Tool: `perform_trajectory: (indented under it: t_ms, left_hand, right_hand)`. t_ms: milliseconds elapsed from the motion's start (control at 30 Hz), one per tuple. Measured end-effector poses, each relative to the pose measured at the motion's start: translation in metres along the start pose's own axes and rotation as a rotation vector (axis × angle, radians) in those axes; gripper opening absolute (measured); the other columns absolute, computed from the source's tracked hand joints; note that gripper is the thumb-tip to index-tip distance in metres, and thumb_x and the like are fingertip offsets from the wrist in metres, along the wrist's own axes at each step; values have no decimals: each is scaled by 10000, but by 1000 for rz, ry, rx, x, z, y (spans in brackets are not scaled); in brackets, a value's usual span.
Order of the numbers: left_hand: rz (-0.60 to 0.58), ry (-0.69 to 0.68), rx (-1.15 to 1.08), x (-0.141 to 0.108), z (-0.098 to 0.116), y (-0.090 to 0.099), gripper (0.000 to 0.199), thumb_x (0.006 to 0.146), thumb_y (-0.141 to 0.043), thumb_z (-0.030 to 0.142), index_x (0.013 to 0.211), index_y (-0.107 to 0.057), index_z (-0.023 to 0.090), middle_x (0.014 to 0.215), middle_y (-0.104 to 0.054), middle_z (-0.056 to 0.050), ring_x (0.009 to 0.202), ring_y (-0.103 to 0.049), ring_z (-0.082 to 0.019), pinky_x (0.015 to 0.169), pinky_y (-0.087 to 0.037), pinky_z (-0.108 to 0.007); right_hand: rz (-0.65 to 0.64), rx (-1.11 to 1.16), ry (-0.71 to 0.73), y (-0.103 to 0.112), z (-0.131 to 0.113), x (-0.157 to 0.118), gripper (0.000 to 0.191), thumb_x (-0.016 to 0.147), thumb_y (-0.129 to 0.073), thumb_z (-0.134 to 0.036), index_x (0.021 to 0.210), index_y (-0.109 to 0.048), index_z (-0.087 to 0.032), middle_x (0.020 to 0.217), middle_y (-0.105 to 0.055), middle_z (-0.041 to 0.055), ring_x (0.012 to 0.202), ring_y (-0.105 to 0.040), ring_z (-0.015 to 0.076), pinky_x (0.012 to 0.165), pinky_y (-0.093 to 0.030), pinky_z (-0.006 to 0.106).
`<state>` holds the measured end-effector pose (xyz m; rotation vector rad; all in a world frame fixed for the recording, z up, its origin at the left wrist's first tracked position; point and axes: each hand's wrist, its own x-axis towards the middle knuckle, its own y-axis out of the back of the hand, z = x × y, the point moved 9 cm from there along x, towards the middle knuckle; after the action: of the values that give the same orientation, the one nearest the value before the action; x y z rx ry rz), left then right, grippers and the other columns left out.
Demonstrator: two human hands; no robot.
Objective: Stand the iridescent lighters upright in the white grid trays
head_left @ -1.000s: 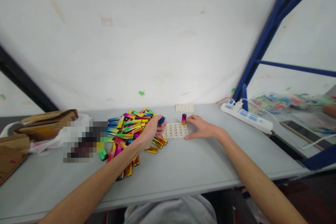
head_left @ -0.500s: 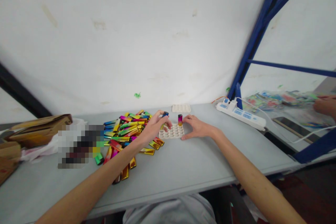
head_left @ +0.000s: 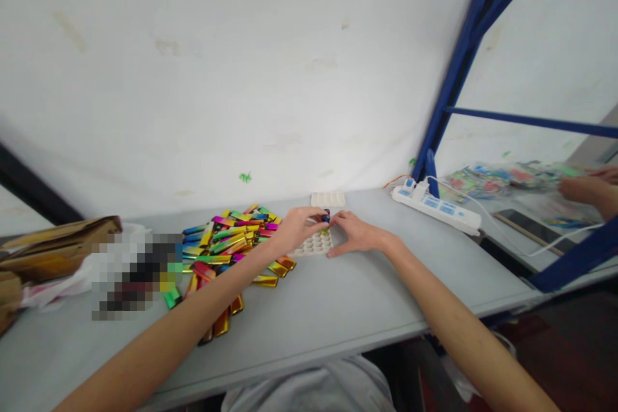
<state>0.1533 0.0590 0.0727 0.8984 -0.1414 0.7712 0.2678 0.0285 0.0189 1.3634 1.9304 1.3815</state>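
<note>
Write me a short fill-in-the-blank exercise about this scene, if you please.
1. The shiny pieces lie heaped on the ___ side of the nearer pale tray.
2. The power strip has a mainly ___ casing.
3. The metal frame beside it is painted ___.
4. The hand nearer the heap is the person's ___ one.

Missing words: left; white; blue; left.

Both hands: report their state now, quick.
Left hand: closed, fingers holding a shiny blue-topped piece at the pale tray.
Right hand: open, fingers spread at the tray's right edge.
</note>
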Motion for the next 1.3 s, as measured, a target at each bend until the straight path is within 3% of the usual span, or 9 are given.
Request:
perform_trajectory:
  t_ms: [467, 600, 733, 833, 900, 1000, 1100, 1200, 1300]
  left_hand:
    - [31, 68, -50, 1, 4, -2, 127, 823, -711, 309, 912, -738, 221, 878, -758, -53, 838, -684, -244, 807, -513, -317]
    - [-34, 4, 34, 0, 1, -15, 191, 872, -660, 265, 1057, -703, 246, 896, -718, -43, 807, -657, -215, 788, -506, -303]
    - [10, -56, 123, -6, 3, -15, 358, 873, -676, 279, 1230, -653, 287, 1003, -656, -55, 847, -624, -214, 845, -493, -327]
    - [82, -38, 95, -15, 0, 2, 483, 853, -710, 358, 1323, -605, 311, 1022, -635, -51, 896, -610, -224, 889, -481, -337]
    - [114, 3, 108, -21, -7, 24, 402, 858, -695, 381, 1247, -655, 284, 967, -644, -50, 905, -604, -234, 924, -468, -353]
    - [34, 86, 263, -29, -30, 57, 173, 871, -644, 358, 932, -742, 230, 896, -679, -75, 924, -609, -266, 966, -443, -393]
    - [-22, 149, 422, -37, -58, 85, 214, 853, -635, 385, 918, -769, 230, 953, -708, -106, 969, -608, -302, 974, -438, -421]
    - [-86, 165, 460, -42, -78, 91, 262, 836, -648, 456, 923, -796, 259, 958, -708, -109, 987, -602, -307, 968, -447, -415]
    - [-113, 167, 451, -40, -80, 86, 282, 817, -667, 499, 862, -799, 254, 935, -695, -107, 950, -608, -296, 950, -464, -414]
  right_hand:
    - [-15, -3, -3, 0, 0, 0, 730, 694, -849, -587, 1236, -608, -162, 1212, -593, 138, 1133, -530, 329, 1024, -436, 488]
    - [-20, -1, -3, 0, 0, 0, 713, 699, -844, -591, 1225, -610, -170, 1221, -588, 132, 1146, -524, 326, 1029, -434, 481]
    - [-10, -15, -9, 0, 0, -1, 698, 705, -840, -588, 1205, -607, -161, 1219, -580, 136, 1145, -524, 324, 1032, -436, 485]
    - [3, -4, -6, 1, -2, -1, 697, 708, -837, -590, 1215, -606, -170, 1230, -578, 138, 1137, -530, 325, 1023, -445, 495]
    - [3, -3, 0, 2, -3, 0, 706, 700, -840, -595, 1216, -613, -171, 1220, -584, 141, 1121, -535, 326, 1013, -453, 497]
    - [-2, -11, -4, 2, -3, 1, 737, 685, -844, -606, 1221, -622, -151, 1201, -588, 152, 1109, -542, 333, 1005, -461, 493]
    - [-2, -6, -13, 2, -2, 1, 761, 677, -842, -617, 1238, -622, -153, 1215, -585, 150, 1112, -547, 335, 1006, -465, 488]
    - [-3, -9, -22, 3, -1, 1, 766, 676, -841, -621, 1249, -619, -163, 1219, -581, 140, 1116, -549, 329, 1009, -465, 479]
    - [-6, -10, -23, 2, -1, 0, 761, 677, -843, -622, 1241, -619, -164, 1199, -584, 134, 1121, -545, 324, 1014, -462, 473]
